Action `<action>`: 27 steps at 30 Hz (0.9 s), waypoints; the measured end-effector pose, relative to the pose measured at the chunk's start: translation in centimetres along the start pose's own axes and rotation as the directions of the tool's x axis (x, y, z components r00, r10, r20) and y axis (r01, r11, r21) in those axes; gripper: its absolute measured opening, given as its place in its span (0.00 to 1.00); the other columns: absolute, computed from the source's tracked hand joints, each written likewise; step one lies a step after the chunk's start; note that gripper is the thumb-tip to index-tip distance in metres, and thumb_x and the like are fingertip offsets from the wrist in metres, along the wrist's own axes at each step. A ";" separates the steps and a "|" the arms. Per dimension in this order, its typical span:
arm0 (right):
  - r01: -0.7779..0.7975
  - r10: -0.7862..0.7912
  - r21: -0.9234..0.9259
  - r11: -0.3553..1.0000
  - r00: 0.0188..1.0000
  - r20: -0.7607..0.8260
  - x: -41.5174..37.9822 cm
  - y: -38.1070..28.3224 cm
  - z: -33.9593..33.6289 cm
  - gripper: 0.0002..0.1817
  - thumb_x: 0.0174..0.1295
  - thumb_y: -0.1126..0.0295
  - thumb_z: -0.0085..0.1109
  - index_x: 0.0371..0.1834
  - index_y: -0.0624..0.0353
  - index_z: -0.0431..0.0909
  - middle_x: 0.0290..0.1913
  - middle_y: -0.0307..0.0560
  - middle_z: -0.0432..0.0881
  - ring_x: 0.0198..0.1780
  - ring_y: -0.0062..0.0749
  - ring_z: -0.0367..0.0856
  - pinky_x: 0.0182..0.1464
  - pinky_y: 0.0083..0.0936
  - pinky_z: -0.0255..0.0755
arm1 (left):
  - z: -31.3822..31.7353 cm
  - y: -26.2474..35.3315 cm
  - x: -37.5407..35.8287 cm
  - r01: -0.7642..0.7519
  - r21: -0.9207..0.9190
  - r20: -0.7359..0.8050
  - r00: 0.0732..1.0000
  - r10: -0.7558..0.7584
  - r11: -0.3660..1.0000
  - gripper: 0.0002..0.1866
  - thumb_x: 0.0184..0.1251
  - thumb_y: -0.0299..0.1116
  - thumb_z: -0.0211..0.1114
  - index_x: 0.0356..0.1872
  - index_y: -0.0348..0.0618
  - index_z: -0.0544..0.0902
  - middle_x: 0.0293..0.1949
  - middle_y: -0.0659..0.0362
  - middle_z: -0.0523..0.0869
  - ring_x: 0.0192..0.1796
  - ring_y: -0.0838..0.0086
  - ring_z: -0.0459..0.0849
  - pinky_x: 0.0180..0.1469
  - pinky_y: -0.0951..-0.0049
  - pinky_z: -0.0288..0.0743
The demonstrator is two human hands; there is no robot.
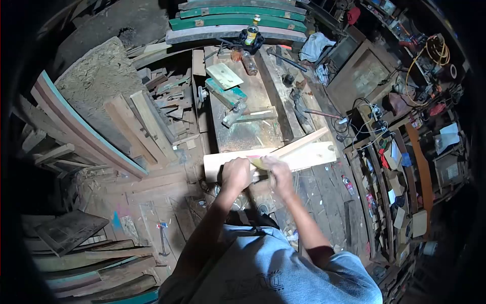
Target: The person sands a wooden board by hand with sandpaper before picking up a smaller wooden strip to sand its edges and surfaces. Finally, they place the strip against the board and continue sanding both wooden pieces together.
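A pale wooden board (314, 155) lies crosswise at the near end of the workbench (223, 133). My left hand (236, 175) is closed at the board's left part, knuckles up. My right hand (276, 175), slightly blurred, is closed just right of it, around something yellowish that I cannot make out. A narrow wooden strip (304, 142) slants up to the right from beside my right hand, over the board. Farther up the bench lies a hammer (235, 116), its head near a piece of wood with green paint (227, 94).
Curved planks (91, 129) lean at the left, near scrap wood (172, 96). A bottle (251, 34) stands at the bench's far end. Shelves with tools and cables (385, 167) line the right. Another hammer (162, 238) lies on the floor at the lower left.
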State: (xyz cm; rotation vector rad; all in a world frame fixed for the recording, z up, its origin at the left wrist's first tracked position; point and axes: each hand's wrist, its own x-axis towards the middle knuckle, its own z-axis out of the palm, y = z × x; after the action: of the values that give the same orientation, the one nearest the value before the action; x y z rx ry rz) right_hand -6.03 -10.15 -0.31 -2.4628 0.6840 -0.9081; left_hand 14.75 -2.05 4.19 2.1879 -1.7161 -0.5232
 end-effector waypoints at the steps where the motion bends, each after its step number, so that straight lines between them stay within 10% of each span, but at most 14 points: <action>1: -0.017 0.017 -0.044 0.999 1.000 0.005 0.3 2.7 -1.4 0.19 0.73 0.82 0.61 0.63 0.60 0.90 0.63 0.56 0.95 0.71 0.56 0.90 0.77 0.48 0.76 | 0.4 0.1 -0.1 0.008 0.006 0.010 1.000 -0.008 1.000 0.11 0.70 0.34 0.71 0.38 0.38 0.97 0.39 0.39 0.96 0.45 0.44 0.98 0.51 0.47 0.91; 6: -0.634 0.593 -0.081 0.769 0.756 -0.278 2.3 10.9 -9.8 0.15 0.84 0.73 0.59 0.68 0.64 0.87 0.62 0.67 0.92 0.66 0.66 0.89 0.68 0.53 0.79 | 1.4 -0.1 0.3 0.004 0.059 0.009 1.000 -0.005 0.998 0.10 0.67 0.30 0.70 0.38 0.36 0.97 0.39 0.38 0.96 0.44 0.45 0.99 0.52 0.50 0.93; 11: -0.353 0.260 -0.150 0.923 0.864 -0.431 -0.1 2.6 -1.4 0.19 0.75 0.83 0.61 0.65 0.60 0.90 0.63 0.62 0.93 0.68 0.60 0.90 0.74 0.51 0.79 | 1.3 -0.2 -0.1 -0.036 0.007 -0.028 0.999 0.036 0.999 0.11 0.67 0.30 0.69 0.37 0.36 0.97 0.37 0.37 0.96 0.42 0.46 0.99 0.49 0.49 0.93; 16: 0.034 -0.036 -0.113 0.993 0.999 -0.017 -1.4 1.3 -2.1 0.18 0.72 0.80 0.66 0.62 0.58 0.92 0.65 0.59 0.94 0.73 0.54 0.90 0.73 0.48 0.81 | 1.5 -0.1 -0.3 -0.025 0.011 -0.010 1.000 0.025 1.000 0.11 0.69 0.30 0.68 0.40 0.38 0.97 0.39 0.39 0.96 0.44 0.46 0.99 0.51 0.48 0.92; 18: -0.358 0.333 -0.190 0.914 0.931 -0.151 0.0 5.5 -4.8 0.16 0.73 0.81 0.64 0.62 0.62 0.89 0.60 0.63 0.94 0.65 0.64 0.91 0.64 0.50 0.83 | 1.3 0.0 -0.3 -0.040 0.025 -0.024 0.999 0.041 0.999 0.11 0.68 0.29 0.67 0.38 0.38 0.98 0.39 0.39 0.96 0.43 0.47 0.99 0.51 0.49 0.92; 23: -0.443 0.334 -0.232 0.866 0.858 -0.391 2.3 8.0 -6.0 0.16 0.80 0.77 0.59 0.66 0.64 0.88 0.58 0.65 0.94 0.59 0.65 0.93 0.61 0.51 0.84 | 1.2 -0.7 0.2 -0.046 0.037 -0.024 0.999 0.047 0.998 0.12 0.68 0.28 0.66 0.39 0.36 0.97 0.42 0.37 0.96 0.47 0.42 0.98 0.53 0.47 0.92; 27: -0.057 0.054 -0.025 0.998 0.994 -0.099 -0.4 -3.2 -0.2 0.19 0.66 0.86 0.66 0.58 0.60 0.92 0.63 0.56 0.95 0.69 0.55 0.92 0.75 0.46 0.81 | 2.9 -1.0 -0.4 -0.052 0.053 -0.144 0.988 0.059 0.997 0.09 0.66 0.30 0.69 0.33 0.37 0.95 0.36 0.40 0.95 0.41 0.42 0.97 0.46 0.46 0.91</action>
State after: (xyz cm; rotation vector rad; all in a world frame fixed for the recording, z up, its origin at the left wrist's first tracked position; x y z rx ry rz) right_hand -5.48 -7.46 1.34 -2.4238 0.8000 -1.0101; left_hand 14.22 -1.44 1.23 2.1465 -1.7236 -0.3022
